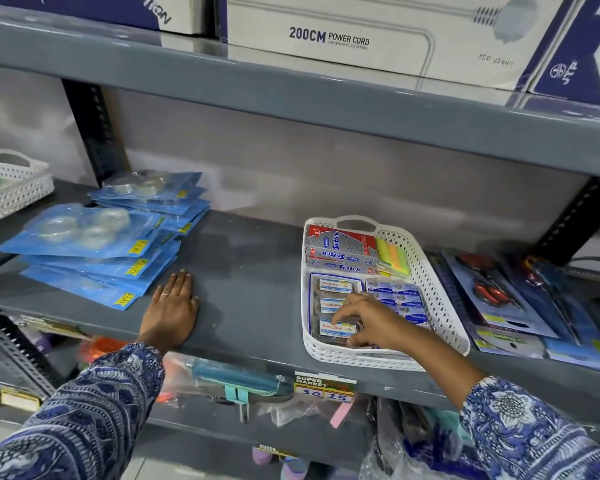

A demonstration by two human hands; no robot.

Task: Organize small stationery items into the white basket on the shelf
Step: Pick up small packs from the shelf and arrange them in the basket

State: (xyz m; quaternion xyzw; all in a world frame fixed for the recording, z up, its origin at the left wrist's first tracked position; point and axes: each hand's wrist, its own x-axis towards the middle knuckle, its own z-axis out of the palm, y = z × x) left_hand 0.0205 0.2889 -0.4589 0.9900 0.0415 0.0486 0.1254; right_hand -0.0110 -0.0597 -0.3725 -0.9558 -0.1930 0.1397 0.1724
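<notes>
A white perforated basket [440, 299] stands on the grey shelf [250, 299], right of centre. It holds red and silver Softek boxes [340, 249] at the back, yellow and orange sticky notes [392, 256], and small clear boxes with blue labels [333, 287] at the front. My right hand [368, 320] reaches into the basket's front part, fingertips pinched on the nearest small clear box [336, 329]. My left hand [172, 306] lies flat, palm down, on the bare shelf left of the basket, holding nothing.
Blue blister packs of tape [94, 244] are stacked at the left of the shelf. Another white basket [11, 185] sits at the far left. Packaged scissors [492, 292] lie right of the basket. Boxes fill the shelf above; bagged goods hang below.
</notes>
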